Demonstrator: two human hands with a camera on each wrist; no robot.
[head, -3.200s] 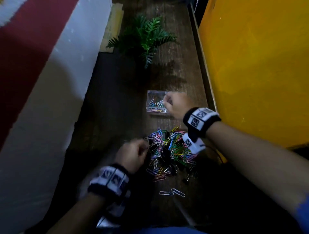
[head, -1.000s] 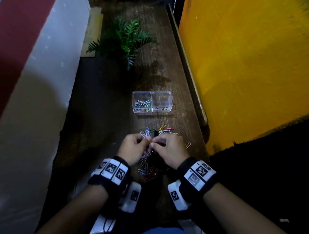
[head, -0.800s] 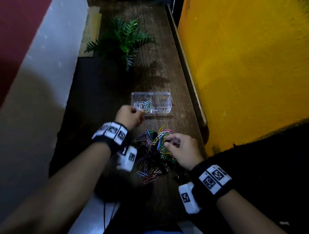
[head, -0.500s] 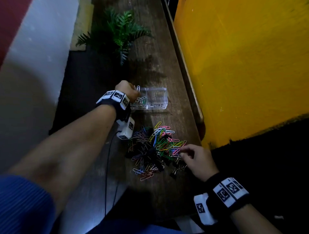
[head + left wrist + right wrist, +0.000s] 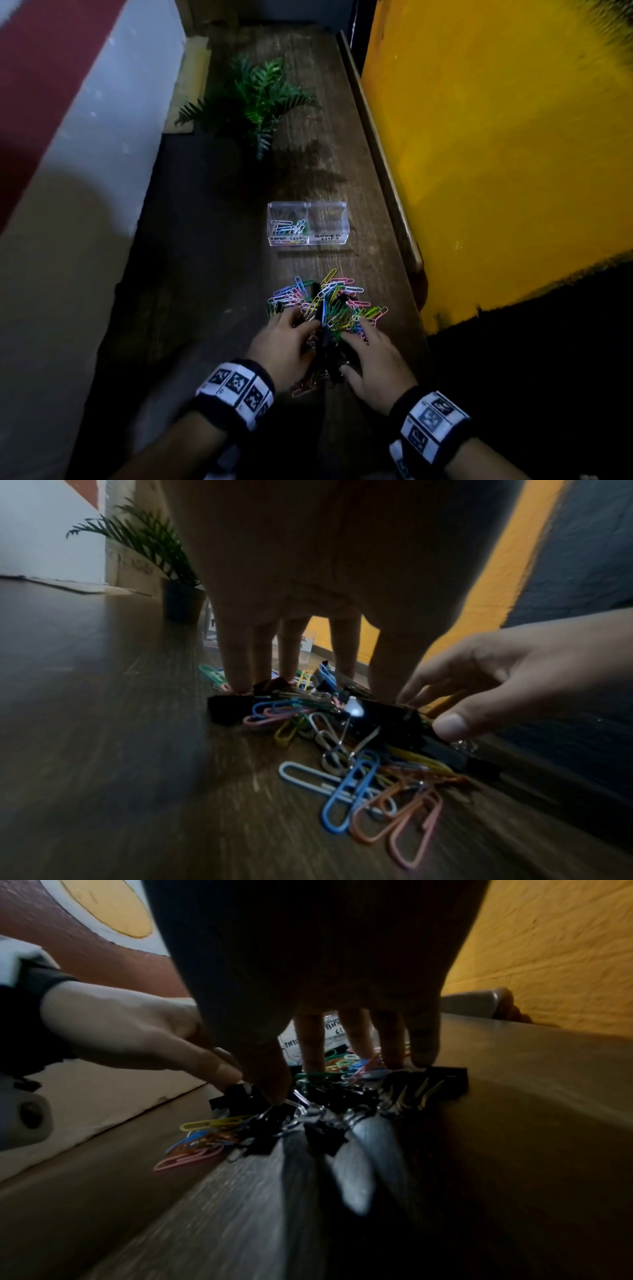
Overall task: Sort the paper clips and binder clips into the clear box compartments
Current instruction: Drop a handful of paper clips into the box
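The clear box sits mid-tabletop near the right edge; its left compartment holds a few paper clips, the right looks empty. Most of the mixed pile remains nearer us. Our left hand and right hand rest spread fingers on it (gripping nothing).

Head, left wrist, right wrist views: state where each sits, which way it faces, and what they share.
Head: high, looking down the table at both hands, the clip pile and the clear box.
Left wrist: low behind the left hand, facing along its fingers; the right hand enters.
Right wrist: low behind the right hand, with the left hand at left.
Shared: all show the pile.
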